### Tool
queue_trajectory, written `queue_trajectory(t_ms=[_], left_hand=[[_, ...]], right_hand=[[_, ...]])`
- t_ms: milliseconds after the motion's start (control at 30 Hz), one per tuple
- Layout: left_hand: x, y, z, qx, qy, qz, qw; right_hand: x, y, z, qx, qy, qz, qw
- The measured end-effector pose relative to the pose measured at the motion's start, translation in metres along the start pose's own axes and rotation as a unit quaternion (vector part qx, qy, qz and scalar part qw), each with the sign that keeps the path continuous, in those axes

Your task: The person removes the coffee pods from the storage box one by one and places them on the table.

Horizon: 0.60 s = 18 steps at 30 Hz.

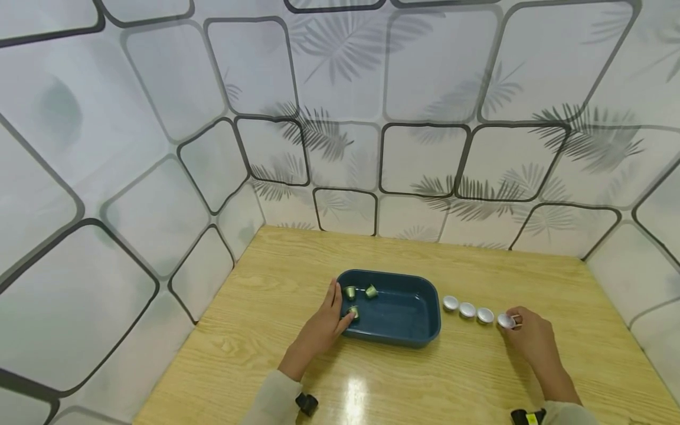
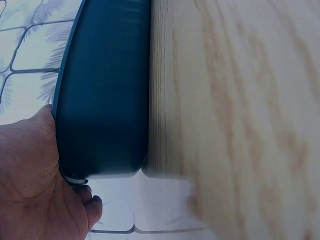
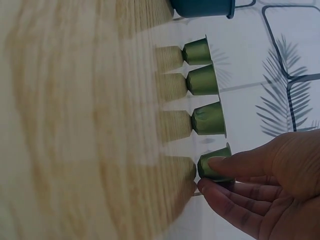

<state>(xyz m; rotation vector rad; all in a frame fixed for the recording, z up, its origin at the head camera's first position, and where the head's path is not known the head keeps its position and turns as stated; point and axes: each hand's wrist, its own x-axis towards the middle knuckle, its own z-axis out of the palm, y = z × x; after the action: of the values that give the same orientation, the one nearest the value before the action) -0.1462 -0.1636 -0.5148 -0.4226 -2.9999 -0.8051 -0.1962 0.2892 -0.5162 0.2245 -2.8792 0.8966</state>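
Observation:
A dark blue rectangular dish [image 1: 395, 313] stands on the table, and my left hand [image 1: 320, 327] grips its left end, thumb over the rim and fingers along the outside. In the left wrist view the dish's side wall [image 2: 105, 90] fills much of the picture. Three green coffee capsules [image 1: 370, 291] lie inside near that end, one right at my thumb. At the right, my right hand [image 1: 533, 337] pinches a green coffee capsule [image 3: 212, 165] between thumb and fingers, its silver lid upward. It is the nearest of a row, with three more upright capsules [image 3: 209, 119] leading toward the dish.
The wooden table [image 1: 425, 378] runs back to a white wall covering [image 1: 345, 153] with dark outlines and leaf prints, which also rises on the left and right. Black wrist straps [image 1: 307, 404] show at both sleeves.

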Motion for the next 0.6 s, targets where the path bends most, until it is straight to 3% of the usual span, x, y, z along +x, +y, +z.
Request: queue_trajectory(t_ms=[600], left_hand=[[-0.0009,0.0012,0.0000,0.001,-0.001,-0.004,1.0000]], right_hand=[[0.0017,0.0015,-0.0013,-0.006,-0.033,0.025,0.999]])
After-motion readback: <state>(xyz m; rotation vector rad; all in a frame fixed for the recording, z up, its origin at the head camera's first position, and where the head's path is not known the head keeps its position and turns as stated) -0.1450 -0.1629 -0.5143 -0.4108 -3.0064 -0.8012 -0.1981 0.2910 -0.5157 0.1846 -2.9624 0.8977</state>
